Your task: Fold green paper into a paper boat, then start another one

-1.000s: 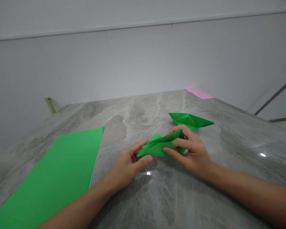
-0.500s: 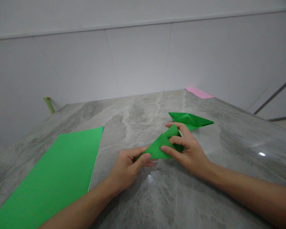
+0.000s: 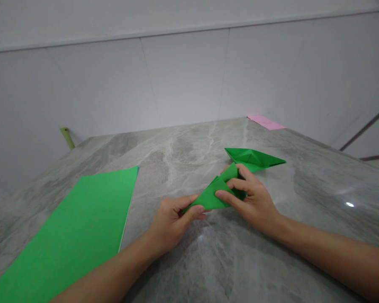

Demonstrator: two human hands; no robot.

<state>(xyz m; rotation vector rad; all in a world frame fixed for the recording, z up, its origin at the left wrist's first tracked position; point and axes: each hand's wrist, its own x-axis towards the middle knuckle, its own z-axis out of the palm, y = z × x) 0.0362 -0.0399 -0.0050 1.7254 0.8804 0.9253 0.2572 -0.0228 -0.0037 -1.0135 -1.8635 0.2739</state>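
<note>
Between my two hands is a folded piece of green paper, roughly triangular, held just above the grey marble-patterned table. My left hand pinches its left corner between thumb and fingers. On the other side my right hand grips the paper, thumb on the near face and fingers tucked into the fold; part of the layers there is hidden. Just beyond my right hand rests a folded green paper boat, its near edge partly covered by that hand.
A stack of green paper sheets lies at the left, partly under my left forearm. Pink paper is at the table's far right edge, by the white wall. A light green post-like object stands at the far left.
Both hands keep their hold on the folded paper. My right fingers have shifted slightly, with the far fingers now drawn in behind the paper. The whole view has moved a little.
</note>
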